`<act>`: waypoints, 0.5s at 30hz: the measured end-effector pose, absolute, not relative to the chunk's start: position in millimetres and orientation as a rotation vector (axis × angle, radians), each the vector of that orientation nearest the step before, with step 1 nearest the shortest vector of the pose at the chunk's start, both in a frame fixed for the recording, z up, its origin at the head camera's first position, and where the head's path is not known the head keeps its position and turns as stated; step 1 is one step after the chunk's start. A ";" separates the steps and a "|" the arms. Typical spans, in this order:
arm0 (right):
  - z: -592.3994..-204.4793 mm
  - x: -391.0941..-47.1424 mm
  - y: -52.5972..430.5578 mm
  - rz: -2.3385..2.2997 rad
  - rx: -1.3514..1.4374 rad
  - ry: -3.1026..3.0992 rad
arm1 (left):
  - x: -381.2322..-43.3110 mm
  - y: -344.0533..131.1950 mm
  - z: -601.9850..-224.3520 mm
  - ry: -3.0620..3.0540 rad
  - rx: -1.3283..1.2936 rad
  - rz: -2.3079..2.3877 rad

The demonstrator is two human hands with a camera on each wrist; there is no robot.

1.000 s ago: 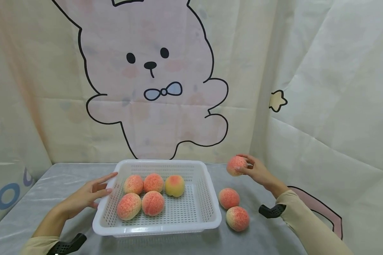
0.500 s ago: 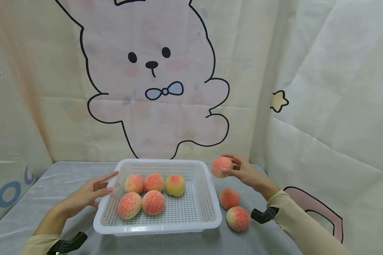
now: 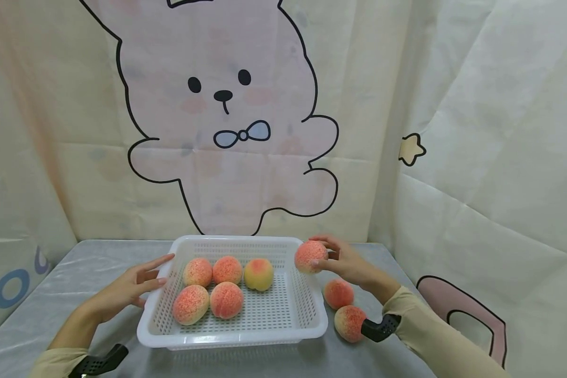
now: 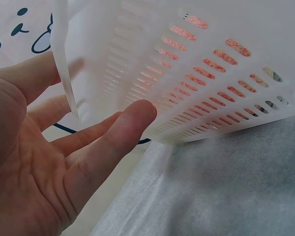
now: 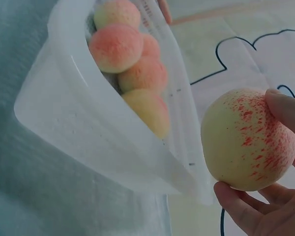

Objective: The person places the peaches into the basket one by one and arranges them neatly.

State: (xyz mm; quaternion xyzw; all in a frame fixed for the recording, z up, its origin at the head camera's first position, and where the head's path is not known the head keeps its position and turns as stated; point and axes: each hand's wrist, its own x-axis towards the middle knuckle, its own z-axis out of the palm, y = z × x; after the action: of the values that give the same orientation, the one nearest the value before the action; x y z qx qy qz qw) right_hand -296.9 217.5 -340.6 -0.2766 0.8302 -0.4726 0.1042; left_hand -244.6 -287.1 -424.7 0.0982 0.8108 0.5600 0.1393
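Observation:
A white slotted plastic basket (image 3: 236, 338) holds several peaches, among them a yellow peach (image 3: 259, 274) with a red top. My left hand (image 3: 123, 287) rests against the basket's left side, its fingers fairly straight. In the left wrist view, the fingertips (image 4: 140, 115) are near the slotted wall and rim. My right hand (image 3: 347, 264) holds a pink-speckled peach (image 3: 310, 256) over the basket's right rim. The right wrist view shows this peach (image 5: 248, 140) between thumb and fingers, apart from the basket wall (image 5: 103, 142).
Right of the basket, on the grey cloth-covered table (image 3: 108, 257), lie a peach (image 3: 338, 293) and, in front of it, another peach (image 3: 349, 324), partly behind the black wrist camera (image 3: 381, 328). A curtain with a cartoon bear (image 3: 236, 173) hangs behind the table.
My right hand has carried its peach leftward and slightly lower, from beyond the basket's right side to over its right rim. My left hand and the basket have stayed in place.

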 end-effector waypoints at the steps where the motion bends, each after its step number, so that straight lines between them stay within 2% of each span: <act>1: -341.7 -295.7 214.1 -1.386 -0.816 2.448 | -244.4 -287.1 -424.5 2.343 0.284 1.619; 15: -365.5 -280.2 159.3 -1.369 -0.746 2.409 | -244.1 -286.3 -422.9 2.338 0.267 1.618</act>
State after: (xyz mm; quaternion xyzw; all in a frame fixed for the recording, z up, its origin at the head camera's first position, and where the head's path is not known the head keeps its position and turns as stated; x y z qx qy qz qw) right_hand -280.2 159.3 -365.5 -0.2576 0.8317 -0.4728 0.1355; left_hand -244.1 -286.3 -422.9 0.0925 0.8104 0.5607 0.1425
